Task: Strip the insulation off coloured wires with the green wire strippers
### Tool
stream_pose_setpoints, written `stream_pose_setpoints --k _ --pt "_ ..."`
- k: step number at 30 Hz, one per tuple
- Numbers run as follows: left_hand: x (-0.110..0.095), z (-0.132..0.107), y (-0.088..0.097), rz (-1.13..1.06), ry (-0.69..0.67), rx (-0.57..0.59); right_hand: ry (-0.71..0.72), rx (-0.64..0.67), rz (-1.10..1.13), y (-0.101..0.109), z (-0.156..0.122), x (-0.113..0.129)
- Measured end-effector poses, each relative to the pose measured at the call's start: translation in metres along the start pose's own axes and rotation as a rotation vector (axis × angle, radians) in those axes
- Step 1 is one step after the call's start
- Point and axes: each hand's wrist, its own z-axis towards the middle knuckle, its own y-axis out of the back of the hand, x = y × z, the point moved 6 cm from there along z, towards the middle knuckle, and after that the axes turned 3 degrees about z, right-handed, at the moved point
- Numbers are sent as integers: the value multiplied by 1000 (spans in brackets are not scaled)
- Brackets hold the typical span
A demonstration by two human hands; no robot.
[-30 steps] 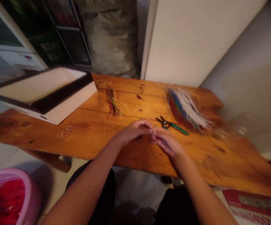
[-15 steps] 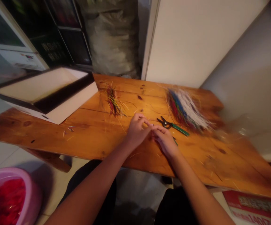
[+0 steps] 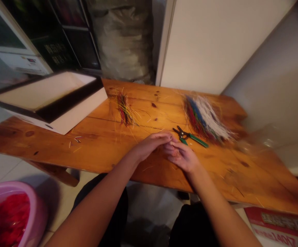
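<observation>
My left hand (image 3: 154,142) and my right hand (image 3: 180,155) meet over the front of the wooden bench, fingertips touching. Both are closed, and whatever is pinched between them is too small or hidden to make out. Just beyond the right hand lie wire strippers (image 3: 187,135) with green handles, jaws pointing up and left. A thick bundle of white, blue, green and red wires (image 3: 207,118) rests farther back on the right. Behind my left hand is a smaller bunch of thin red and yellow wires (image 3: 125,109).
An open white box with a black rim (image 3: 79,109) stands on the bench (image 3: 100,154) at left. Small wire scraps (image 3: 77,140) lie before it. A pink basin (image 3: 33,209) with red contents is on the floor. A pale panel (image 3: 216,41) rises behind the bench.
My hands have drawn closer together, the left one turning over with its fingers now lying against the right. The right palm has turned up more. The wire strippers show more of their handles.
</observation>
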Motion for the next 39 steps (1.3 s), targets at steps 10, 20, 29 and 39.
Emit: stream_pose_setpoints --k 10,20,29,39 --pt "9 -4 -8 -200 154 25 -146 77 99 -12 -4 -15" --pt "7 2 1 -100 17 -152 -31 19 9 -4 0 -5" --pt "0 3 25 426 -50 -471 200 -256 -297 18 3 10" --pt "-6 -2 29 703 -117 -656 647 -583 -1056 11 -10 28"
